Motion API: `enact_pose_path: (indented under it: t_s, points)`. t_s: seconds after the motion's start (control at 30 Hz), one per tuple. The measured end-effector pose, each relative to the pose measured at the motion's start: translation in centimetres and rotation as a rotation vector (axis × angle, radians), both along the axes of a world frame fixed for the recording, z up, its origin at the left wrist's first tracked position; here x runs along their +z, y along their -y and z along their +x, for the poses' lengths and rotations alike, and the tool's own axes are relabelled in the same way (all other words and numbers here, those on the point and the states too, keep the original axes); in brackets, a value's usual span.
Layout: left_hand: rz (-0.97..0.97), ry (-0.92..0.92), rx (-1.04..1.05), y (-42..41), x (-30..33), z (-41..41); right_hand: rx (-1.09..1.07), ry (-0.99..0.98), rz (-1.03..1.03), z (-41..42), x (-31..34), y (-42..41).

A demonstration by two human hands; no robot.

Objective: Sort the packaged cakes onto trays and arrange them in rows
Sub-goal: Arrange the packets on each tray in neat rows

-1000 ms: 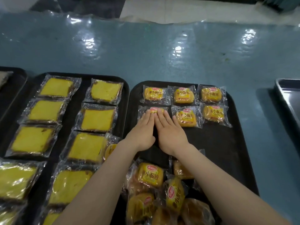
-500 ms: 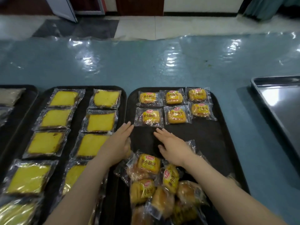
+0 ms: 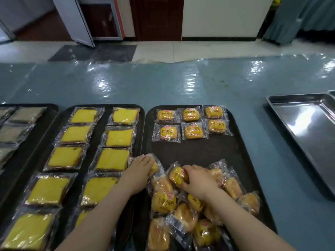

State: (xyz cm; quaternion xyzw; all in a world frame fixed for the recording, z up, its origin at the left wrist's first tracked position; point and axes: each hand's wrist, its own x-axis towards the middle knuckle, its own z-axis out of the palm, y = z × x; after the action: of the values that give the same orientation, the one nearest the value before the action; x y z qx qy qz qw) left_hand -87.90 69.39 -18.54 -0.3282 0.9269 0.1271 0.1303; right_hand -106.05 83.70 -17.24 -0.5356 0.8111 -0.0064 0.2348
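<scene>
Head view: my left grip [image 3: 139,171] and right grip [image 3: 197,180] each clamp a crinkly, round wrapped bun. Both have dropped back from the neat rows [image 3: 190,122] beyond to the heap [image 3: 181,214] beneath.

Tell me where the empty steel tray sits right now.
In the head view, the steel tray sits at far right on the blue table, right of the black tray of small buns.

so there's a blue table [image 3: 163,87] with a shiny clear plastic sheet [image 3: 190,82] over it, light glaring off it in spots. past the far edge you get a pale tiled floor [image 3: 208,48] with a dark mat [image 3: 94,52], a brown door [image 3: 155,17], a white wall [image 3: 221,15] and a teal curtain [image 3: 304,17] off to the right.
</scene>
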Motion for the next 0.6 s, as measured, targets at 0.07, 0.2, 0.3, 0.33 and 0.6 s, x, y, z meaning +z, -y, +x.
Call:
enact_pose_path:
  t_s: [0.07, 0.2, 0.3, 0.33, 0.6]
  points:
    - [0.069, 0.020, -0.023, -0.7, -0.6, -1.1, -0.092, -0.074, -0.006, -0.7, -0.4, -0.6]
    - [0.148, -0.013, -0.036, -1.0, -1.5, -3.0, -0.233, -0.160, 0.002, -2.2, -0.3, -1.2]
    - [0.162, -0.020, -0.083, -0.3, -1.8, -4.3, -0.275, -0.199, -0.018, -3.4, -0.2, -1.3]
    - [0.156, -0.007, -0.105, 0.1, -1.8, -4.7, -0.281, -0.191, -0.030, -3.7, -0.3, -1.1]
    - [-0.107, -0.176, 0.052, -0.7, -0.9, -6.7, -0.322, -0.144, -0.157, -5.2, -0.7, 0.5]
